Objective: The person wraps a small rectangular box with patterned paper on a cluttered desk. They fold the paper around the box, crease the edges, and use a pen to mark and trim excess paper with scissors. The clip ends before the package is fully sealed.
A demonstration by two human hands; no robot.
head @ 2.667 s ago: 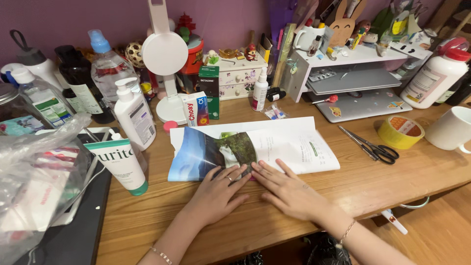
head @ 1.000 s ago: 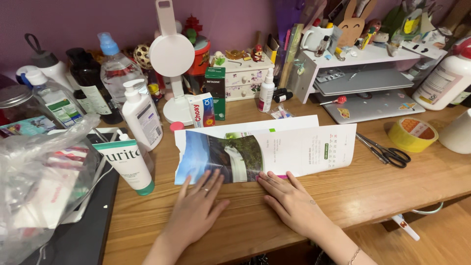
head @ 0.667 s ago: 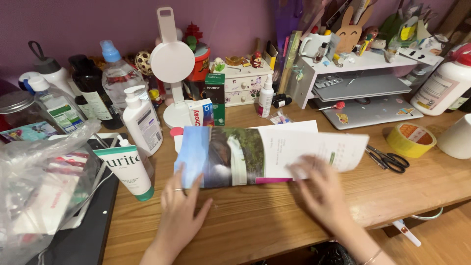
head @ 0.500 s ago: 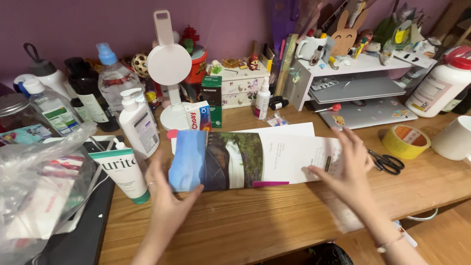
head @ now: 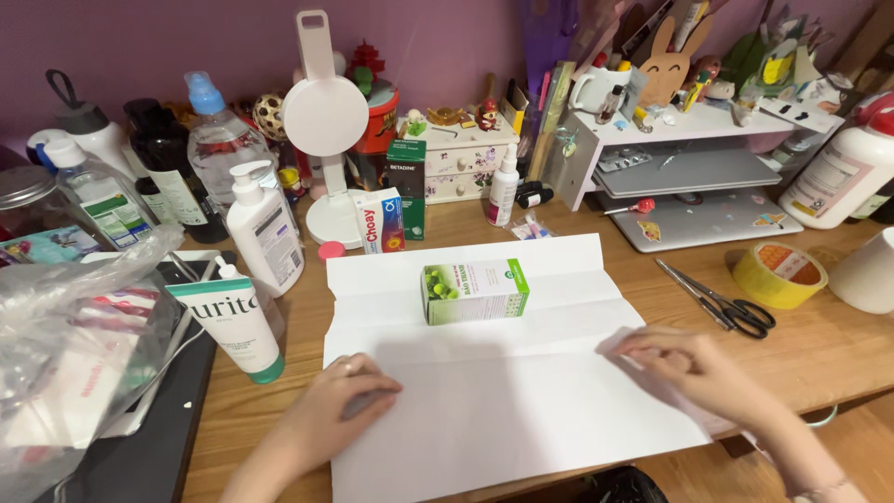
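Observation:
A large white sheet of paper (head: 503,401) lies spread flat on the wooden desk (head: 838,345), showing fold creases. A small green and white carton (head: 473,291) lies on its side on the sheet's far half. My left hand (head: 345,410) rests on the sheet's left edge, fingers curled over the paper. My right hand (head: 694,368) pinches the sheet's right edge.
Left of the sheet stand a tube (head: 233,321), a white pump bottle (head: 264,228), other bottles and a plastic bag (head: 74,345). Behind are a round desk lamp (head: 324,116) and small boxes (head: 382,219). Scissors (head: 717,298), a yellow tape roll (head: 778,275), a white shelf (head: 670,126) at right.
The sheet was folded with its printed side showing; both hands slid apart and opened it. It now lies flat, white side up, with the carton uncovered.

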